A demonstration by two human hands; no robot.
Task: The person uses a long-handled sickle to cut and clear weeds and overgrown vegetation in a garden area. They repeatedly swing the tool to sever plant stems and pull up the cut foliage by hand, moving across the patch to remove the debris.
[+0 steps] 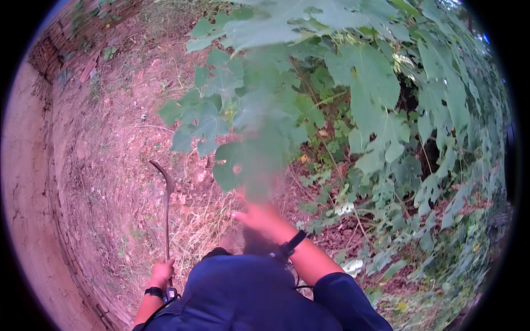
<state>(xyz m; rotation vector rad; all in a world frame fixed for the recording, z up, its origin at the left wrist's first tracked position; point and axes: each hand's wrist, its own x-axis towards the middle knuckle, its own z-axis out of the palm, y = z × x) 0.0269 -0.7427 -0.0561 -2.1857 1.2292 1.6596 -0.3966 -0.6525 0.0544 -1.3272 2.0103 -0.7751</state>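
Head view: left hand (162, 270) gripping a hooked tool (167, 220), fist closed around the handle's lower end. Right hand (264, 217) at the lower left edge of the leafy plant (364, 83); blur smears over its fingers, cannot tell if they hold anything.

Edges: plant fills the upper middle and whole right side. Left of it, a wide strip of ground (110, 165) with scattered litter; beyond that, farthest left of plant, a tan wall (25, 165) bounds the strip. Dry grass (204, 229) just below left of plant, between the hands.

Tool: left of plant, well apart from the right hand. Long, thin, brown shaft, roughly upright in view; dark curved head at top, tip bending left, away from plant. Plant's leaves broad, lobed, green, several with holes.

Pose: left forearm low, left of plant, wrist wearing a dark watch (155, 291). Right forearm angled up and left toward plant's lower edge, black band (294, 241) at wrist, dark blue sleeve (348, 300) above elbow.
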